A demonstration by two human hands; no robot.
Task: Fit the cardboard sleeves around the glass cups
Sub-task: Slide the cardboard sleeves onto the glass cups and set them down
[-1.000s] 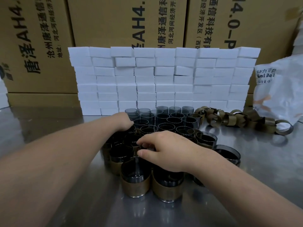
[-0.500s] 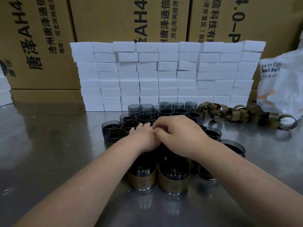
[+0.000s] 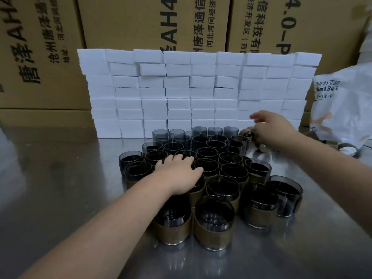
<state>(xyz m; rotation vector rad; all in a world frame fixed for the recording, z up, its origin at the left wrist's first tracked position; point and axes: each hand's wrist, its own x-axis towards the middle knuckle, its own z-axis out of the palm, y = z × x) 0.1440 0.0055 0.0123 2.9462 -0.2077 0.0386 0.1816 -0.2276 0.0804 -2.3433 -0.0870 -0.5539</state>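
Note:
Several dark glass cups (image 3: 210,153) stand packed together on the steel table (image 3: 60,188). The front ones, such as a cup (image 3: 214,232) near me, wear brown cardboard sleeves; the back rows are bare. My left hand (image 3: 179,174) rests flat on the rims of cups at the cluster's left, fingers fairly straight. My right hand (image 3: 271,131) is stretched out to the back right, fingers extended and blurred, over loose sleeve rings (image 3: 247,134). More sleeves (image 3: 347,151) trail off to the right, partly hidden by my arm.
A wall of stacked white blocks (image 3: 181,93) stands right behind the cups. Large printed cardboard boxes (image 3: 141,23) rise behind it. A white plastic bag (image 3: 342,105) sits at the right edge.
Both hands were together on top of the front cups. My right hand has moved away to the back right over the sleeves; my left hand stayed on the cups.

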